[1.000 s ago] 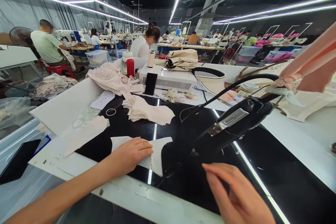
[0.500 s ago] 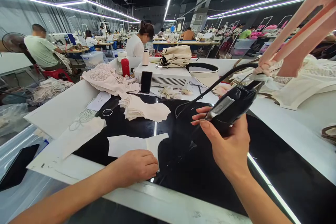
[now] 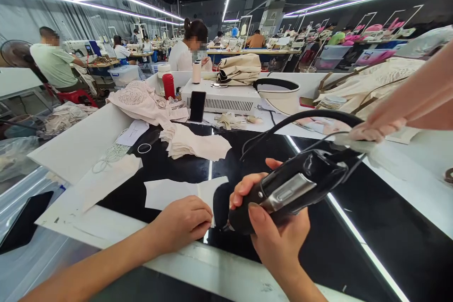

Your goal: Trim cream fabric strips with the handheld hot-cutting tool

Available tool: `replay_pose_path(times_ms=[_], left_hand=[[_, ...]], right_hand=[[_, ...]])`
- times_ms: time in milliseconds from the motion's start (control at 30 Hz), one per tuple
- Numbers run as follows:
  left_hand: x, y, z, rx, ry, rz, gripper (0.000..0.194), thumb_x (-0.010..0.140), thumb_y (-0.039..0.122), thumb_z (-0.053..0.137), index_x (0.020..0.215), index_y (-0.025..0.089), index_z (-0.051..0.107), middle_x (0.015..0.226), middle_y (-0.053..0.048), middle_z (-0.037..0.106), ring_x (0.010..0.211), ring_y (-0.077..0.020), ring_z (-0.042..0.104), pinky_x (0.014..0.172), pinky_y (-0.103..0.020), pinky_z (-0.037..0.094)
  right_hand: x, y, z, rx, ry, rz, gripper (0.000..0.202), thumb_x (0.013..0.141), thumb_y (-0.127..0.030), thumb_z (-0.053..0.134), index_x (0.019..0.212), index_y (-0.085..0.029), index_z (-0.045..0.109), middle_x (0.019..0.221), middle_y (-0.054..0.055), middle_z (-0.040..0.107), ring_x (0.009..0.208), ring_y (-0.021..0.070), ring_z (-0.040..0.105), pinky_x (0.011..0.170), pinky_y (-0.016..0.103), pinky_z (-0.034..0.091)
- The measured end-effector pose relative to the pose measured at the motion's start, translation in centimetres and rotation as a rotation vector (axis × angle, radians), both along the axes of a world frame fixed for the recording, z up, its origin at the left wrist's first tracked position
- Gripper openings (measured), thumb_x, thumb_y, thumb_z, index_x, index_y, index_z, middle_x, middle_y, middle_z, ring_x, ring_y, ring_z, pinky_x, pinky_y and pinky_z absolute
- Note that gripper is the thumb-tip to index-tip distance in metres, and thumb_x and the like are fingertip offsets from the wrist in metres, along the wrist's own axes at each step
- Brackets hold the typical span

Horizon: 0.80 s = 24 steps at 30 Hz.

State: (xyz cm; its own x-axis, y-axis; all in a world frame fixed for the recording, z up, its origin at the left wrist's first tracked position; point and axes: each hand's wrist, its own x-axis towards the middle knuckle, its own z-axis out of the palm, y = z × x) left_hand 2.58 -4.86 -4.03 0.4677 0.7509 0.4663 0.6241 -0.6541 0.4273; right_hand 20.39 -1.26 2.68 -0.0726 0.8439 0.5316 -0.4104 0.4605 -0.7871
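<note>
A pale cut fabric piece (image 3: 173,192) lies on the glossy black work surface near the front edge. My left hand (image 3: 189,219), fingers curled together, rests at its lower right end, gripping or pressing it; the fingertips are partly hidden. My right hand (image 3: 272,226) is wrapped round a black corded handheld power tool (image 3: 288,193) with a silver plate on its side. The tool tilts down to the left, its small tip close to my left fingers. Pink fabric strips (image 3: 406,99) are tied at its upper end. Beyond lies a stack of cream cut pieces (image 3: 194,142).
Behind the surface stand a white vented box (image 3: 222,101), a phone (image 3: 197,106) and a red bottle (image 3: 169,86). A lace garment (image 3: 136,104) lies left, cream garments (image 3: 371,80) right. The black cord (image 3: 300,115) arcs over the surface. Several people sit at machines farther back.
My right hand has brought the tool down and left, close to my left hand. The pink strips have swung lower with it. My left hand stays nearly in place on the fabric piece.
</note>
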Motion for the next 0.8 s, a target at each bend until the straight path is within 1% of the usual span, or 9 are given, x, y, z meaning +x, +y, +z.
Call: replay_pose_path(times_ms=[100,233,400,600,800], left_hand=[[0.0,-0.1,0.0,-0.013,-0.034,0.001,0.014,0.098,0.011,0.057,0.089,0.017,0.067,0.095,-0.003,0.075,0.09,-0.018,0.068,0.082,-0.027,0.054],[0.1,0.0,0.0,-0.015,-0.051,0.0,0.016,0.097,0.01,0.057,0.088,0.017,0.067,0.095,-0.003,0.075,0.088,-0.0173,0.068,0.082,-0.026,0.053],[0.2,0.1,-0.2,-0.003,-0.062,-0.003,0.015,0.096,0.01,0.057,0.09,0.017,0.068,0.097,-0.003,0.075,0.089,-0.0172,0.067,0.082,-0.026,0.053],[0.1,0.2,-0.6,0.011,-0.063,-0.004,0.015,0.098,0.012,0.056,0.091,0.017,0.068,0.097,-0.004,0.074,0.09,-0.0176,0.068,0.083,-0.027,0.054],[0.0,0.0,-0.3,-0.033,-0.028,-0.016,0.016,0.101,0.015,0.055,0.093,0.017,0.069,0.101,-0.005,0.074,0.093,-0.0176,0.068,0.086,-0.027,0.054]], right_hand=[[-0.8,-0.4,-0.2,0.019,0.05,0.01,0.05,0.088,-0.034,0.077,0.13,-0.028,0.05,0.083,-0.002,0.064,0.062,0.0139,0.063,0.05,0.027,0.056],[-1.3,-0.2,-0.4,0.036,0.086,0.022,0.047,0.089,-0.029,0.077,0.129,-0.028,0.052,0.084,-0.001,0.066,0.063,0.014,0.063,0.051,0.027,0.057],[-1.4,0.1,-0.8,0.044,0.087,0.033,0.046,0.089,-0.025,0.076,0.13,-0.029,0.055,0.085,-0.001,0.067,0.065,0.0135,0.063,0.051,0.025,0.056],[-1.5,0.1,-0.9,0.053,0.091,0.038,0.047,0.09,-0.024,0.076,0.132,-0.03,0.055,0.086,-0.001,0.067,0.067,0.0132,0.064,0.055,0.026,0.057],[-1.4,0.1,-0.9,0.063,0.073,0.034,0.046,0.09,-0.023,0.075,0.132,-0.03,0.055,0.086,-0.001,0.067,0.067,0.0128,0.064,0.057,0.026,0.058]])
